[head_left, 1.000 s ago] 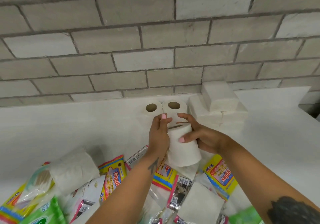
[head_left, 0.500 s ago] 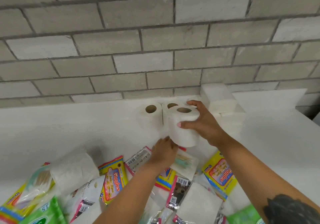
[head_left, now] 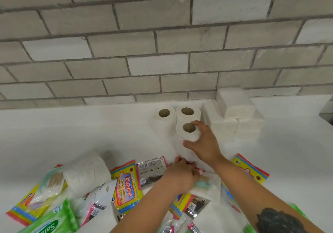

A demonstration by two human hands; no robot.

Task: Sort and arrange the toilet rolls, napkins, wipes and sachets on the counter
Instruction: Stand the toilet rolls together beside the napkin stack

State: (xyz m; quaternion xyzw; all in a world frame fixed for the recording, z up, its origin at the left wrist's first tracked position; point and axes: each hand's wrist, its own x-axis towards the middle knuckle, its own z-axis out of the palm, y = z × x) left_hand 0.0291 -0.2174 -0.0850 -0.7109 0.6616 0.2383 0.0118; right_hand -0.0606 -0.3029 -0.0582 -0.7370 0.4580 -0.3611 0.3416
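Observation:
My right hand (head_left: 203,142) grips an upright white toilet roll (head_left: 186,150) from its right side, thumb across the front. It stands on the white counter (head_left: 72,133), right in front of two more upright rolls (head_left: 163,123) by the wall. A stack of white napkin packs (head_left: 234,106) sits just right of them. My left hand (head_left: 180,173) lies knuckles up at the roll's base, fingertips curled on a clear packet of cotton buds (head_left: 209,184); whether it grips the packet is unclear. Another roll (head_left: 86,173) lies on its side at the left.
A loose pile fills the near counter: yellow Giggles wipes packs (head_left: 126,186), silver sachets (head_left: 151,168), a green wipes pack (head_left: 46,223), a second cotton bud packet (head_left: 52,184). A grey brick wall (head_left: 162,52) backs the counter.
My right hand carried the roll forward and set it upright in front of the two back rolls. My left hand let go of the roll and dropped onto the pile.

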